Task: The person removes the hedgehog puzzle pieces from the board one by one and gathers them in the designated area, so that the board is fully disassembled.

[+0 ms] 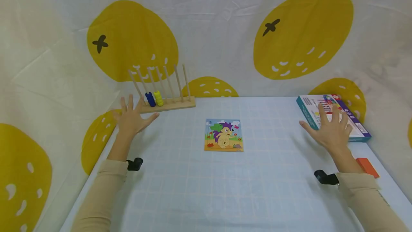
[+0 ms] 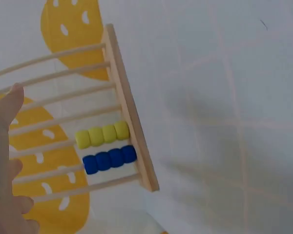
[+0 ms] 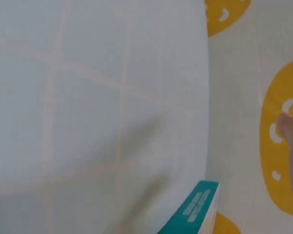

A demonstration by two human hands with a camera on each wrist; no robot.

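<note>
My left hand (image 1: 130,119) is raised with its fingers spread, holding nothing, in front of a wooden peg rack (image 1: 177,105). Blue beads (image 2: 110,160) and yellow beads (image 2: 102,135) are stacked on two of the rack's several upright pegs. My right hand (image 1: 331,130), also spread and holding nothing, overlaps a flat cardboard box (image 1: 357,131) in the head view. Between the hands, a square picture puzzle (image 1: 224,135) of a purple-spined hedgehog lies on the table.
An orange-red block (image 1: 367,167) lies near the table's right edge, partly behind the right forearm. A pale checked cloth covers the table (image 1: 206,189). A white curtain (image 1: 215,28) with yellow fruit shapes hangs at the back and sides.
</note>
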